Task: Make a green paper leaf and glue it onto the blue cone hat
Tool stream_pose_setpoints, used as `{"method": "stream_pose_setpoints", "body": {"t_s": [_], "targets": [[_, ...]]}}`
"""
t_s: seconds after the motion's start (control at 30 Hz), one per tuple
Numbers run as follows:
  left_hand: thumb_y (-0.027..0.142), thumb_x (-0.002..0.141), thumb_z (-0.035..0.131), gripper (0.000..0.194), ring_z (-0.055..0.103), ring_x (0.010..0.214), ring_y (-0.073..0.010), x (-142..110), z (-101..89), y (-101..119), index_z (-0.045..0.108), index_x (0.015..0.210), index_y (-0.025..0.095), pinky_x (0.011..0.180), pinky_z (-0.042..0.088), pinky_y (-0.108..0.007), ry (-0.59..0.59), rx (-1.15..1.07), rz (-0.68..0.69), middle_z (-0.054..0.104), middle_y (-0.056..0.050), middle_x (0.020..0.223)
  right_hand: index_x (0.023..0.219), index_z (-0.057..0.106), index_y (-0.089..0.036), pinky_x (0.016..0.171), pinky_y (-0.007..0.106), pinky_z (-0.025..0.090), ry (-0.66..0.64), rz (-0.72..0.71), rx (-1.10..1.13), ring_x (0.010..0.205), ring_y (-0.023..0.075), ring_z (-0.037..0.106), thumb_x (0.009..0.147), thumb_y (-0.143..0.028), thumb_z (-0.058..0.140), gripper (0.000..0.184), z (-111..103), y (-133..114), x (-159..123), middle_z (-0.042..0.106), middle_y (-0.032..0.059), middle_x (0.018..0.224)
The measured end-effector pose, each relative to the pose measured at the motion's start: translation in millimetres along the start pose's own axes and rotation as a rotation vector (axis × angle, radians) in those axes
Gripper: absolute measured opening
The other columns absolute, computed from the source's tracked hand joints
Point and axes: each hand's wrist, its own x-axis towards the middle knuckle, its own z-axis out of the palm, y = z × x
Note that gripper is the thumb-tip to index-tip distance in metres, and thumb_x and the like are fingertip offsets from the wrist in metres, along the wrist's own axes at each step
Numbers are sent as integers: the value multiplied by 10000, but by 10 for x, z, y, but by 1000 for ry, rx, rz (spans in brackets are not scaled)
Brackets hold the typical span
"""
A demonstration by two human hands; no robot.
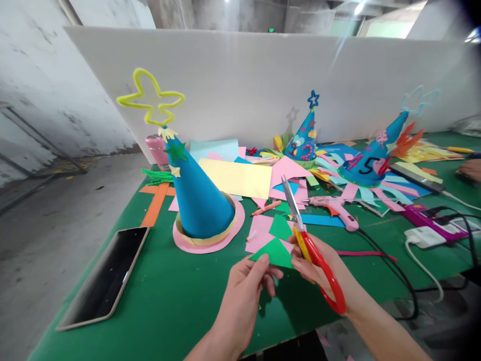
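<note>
Between thumb and fingers, my left hand (246, 286) pinches a green paper piece (276, 252) by its left corner. My right hand (319, 260) holds red-handled scissors (300, 220), blades pointing up and away, beside the right edge of that piece; whether its fingers also touch the paper I cannot tell. Just beyond lie another green scrap (280, 227) and pink paper (259, 231). To the left, a blue cone hat (201, 195) with a pink brim leans on the table, bearing a green star (176, 151) and a yellow pipe-cleaner shape (150, 95) at its tip.
A tablet (107, 276) lies at the left edge. Right of my hands are a pink glue gun (338, 209) with its cord and a purple power strip (436, 220). Two decorated hats (300, 140) stand behind among paper strips. Another person's hand (470, 169) shows at far right.
</note>
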Motion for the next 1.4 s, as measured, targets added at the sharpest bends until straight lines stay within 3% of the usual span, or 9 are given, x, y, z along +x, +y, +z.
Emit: {"method": "stream_pose_setpoints", "body": {"t_s": [0.17,0.27,0.4,0.63,0.73,0.87,1.1,1.4], "targets": [[323,711,667,263,441,479,-79,173,-9,52,611,541,129,535,357,-209,47,66,6,629,-39,548,917,510,-191,399,191,319,-13,24,-46,450,49,390,616,-377,721,412,-8,-83,80,466,-57,657],[307,698,674,252,450,491,-83,269,-39,119,613,531,128,548,368,-213,61,14,-7,635,-43,562,933,516,-192,522,211,437,53,37,-104,577,93,504,634,-361,719,399,-97,-112,139,500,-44,689],[301,660,703,233,454,489,-84,362,-115,146,621,534,123,532,368,-213,66,-70,-47,649,-53,601,878,541,-181,679,279,509,164,-8,-151,691,158,582,578,-374,747,412,-274,-4,275,541,-24,687],[285,704,672,232,455,500,-83,451,-229,86,643,554,111,539,366,-207,21,-124,-78,650,-62,615,919,511,-183,729,363,528,236,-33,-371,771,230,625,617,-408,720,431,-402,19,395,619,38,786],[281,722,662,240,459,506,-85,476,-264,74,648,561,104,547,369,-206,-10,-144,-80,653,-70,616,900,512,-192,740,353,529,263,-47,-403,808,247,629,568,-428,751,472,-387,-41,403,643,63,847],[269,730,659,250,461,507,-85,495,-300,60,635,538,111,543,366,-203,-28,-175,-93,644,-60,606,884,522,-194,673,317,538,260,-60,-397,754,228,636,596,-459,723,440,-338,-64,449,640,44,775],[282,757,637,270,471,507,-86,501,-360,46,647,548,112,535,366,-205,-41,-170,-101,647,-64,617,995,494,-209,722,325,516,174,-142,-502,801,222,622,670,-245,674,373,-304,47,655,633,46,879],[294,758,633,271,466,508,-88,497,-386,30,656,554,118,520,353,-207,-35,-146,-104,649,-66,621,1053,491,-229,747,352,497,262,-164,-615,766,216,611,665,-174,622,414,-413,232,699,621,32,898]]}}
